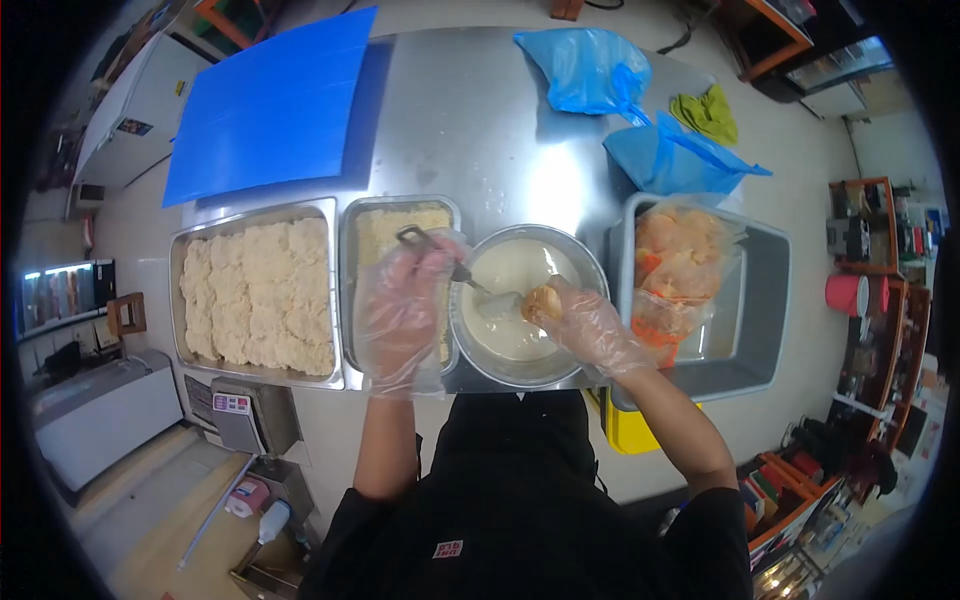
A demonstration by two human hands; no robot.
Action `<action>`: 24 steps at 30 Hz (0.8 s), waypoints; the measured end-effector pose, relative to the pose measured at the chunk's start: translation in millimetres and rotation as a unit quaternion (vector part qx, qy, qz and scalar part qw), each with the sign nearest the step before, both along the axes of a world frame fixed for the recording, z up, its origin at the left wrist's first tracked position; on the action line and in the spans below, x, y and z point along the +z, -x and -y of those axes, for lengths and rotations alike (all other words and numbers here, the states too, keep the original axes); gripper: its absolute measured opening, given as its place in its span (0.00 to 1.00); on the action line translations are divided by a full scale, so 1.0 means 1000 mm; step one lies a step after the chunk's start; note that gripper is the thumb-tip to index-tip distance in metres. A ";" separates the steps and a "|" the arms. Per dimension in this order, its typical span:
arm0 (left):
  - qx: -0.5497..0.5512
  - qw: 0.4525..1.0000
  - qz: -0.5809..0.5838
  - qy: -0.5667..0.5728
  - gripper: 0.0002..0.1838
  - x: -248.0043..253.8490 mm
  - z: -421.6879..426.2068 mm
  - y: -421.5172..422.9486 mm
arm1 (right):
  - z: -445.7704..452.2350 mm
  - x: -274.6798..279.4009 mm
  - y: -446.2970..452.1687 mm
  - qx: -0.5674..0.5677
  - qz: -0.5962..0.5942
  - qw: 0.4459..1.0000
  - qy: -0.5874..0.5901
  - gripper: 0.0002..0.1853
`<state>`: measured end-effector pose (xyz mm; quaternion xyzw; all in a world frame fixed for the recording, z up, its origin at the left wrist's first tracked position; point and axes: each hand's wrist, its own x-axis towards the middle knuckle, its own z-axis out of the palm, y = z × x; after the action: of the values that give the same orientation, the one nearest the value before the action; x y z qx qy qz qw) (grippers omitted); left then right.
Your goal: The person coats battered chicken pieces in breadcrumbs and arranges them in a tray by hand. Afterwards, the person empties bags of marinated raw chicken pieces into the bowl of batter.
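Note:
Both my hands wear clear plastic gloves. My left hand (405, 300), above the crumb tray, is closed around the dark handle of a ladle (500, 305). The ladle's bowl end dips into pale, runny batter (510, 265) inside a round metal bowl (600, 272). At the right side of that bowl, my right hand (590, 322) pinches a pale orange-brown piece of food (542, 304), perhaps raw chicken, over the batter beside the ladle. Fine yellowish crumbs (420, 217) lie in the rectangular metal tray (350, 225) under my left hand.
At left, a metal tray (338, 285) holds rows of crumb-coated pieces (258, 290). A grey bin (765, 310) at right holds a bag of orange pieces (680, 260). A blue board (275, 110), blue plastic bags (590, 70) and a green cloth (706, 113) lie farther back on the steel table (440, 110).

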<state>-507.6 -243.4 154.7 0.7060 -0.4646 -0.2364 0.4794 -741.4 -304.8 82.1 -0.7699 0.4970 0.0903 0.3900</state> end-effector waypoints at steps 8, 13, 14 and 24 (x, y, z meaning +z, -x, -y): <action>-0.042 0.985 -0.165 0.021 0.09 -0.002 -0.008 -0.018 | -0.005 -0.045 -0.008 0.012 -0.001 0.999 0.040 0.16; -0.026 0.988 -0.149 0.021 0.09 0.007 -0.011 -0.014 | -0.009 -0.026 -0.006 -0.085 0.066 0.994 -0.001 0.19; -0.021 0.991 -0.132 0.023 0.09 0.006 -0.011 -0.012 | -0.009 -0.022 -0.005 -0.062 0.091 0.993 0.033 0.20; -0.028 0.993 -0.113 0.033 0.10 0.006 -0.012 -0.007 | 0.038 0.070 0.133 0.051 -0.106 0.980 0.157 0.12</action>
<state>-500.8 -231.9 160.5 0.6452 -0.4346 -0.3130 0.5448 -874.8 -342.6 152.1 -0.8318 0.5040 0.1120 0.2037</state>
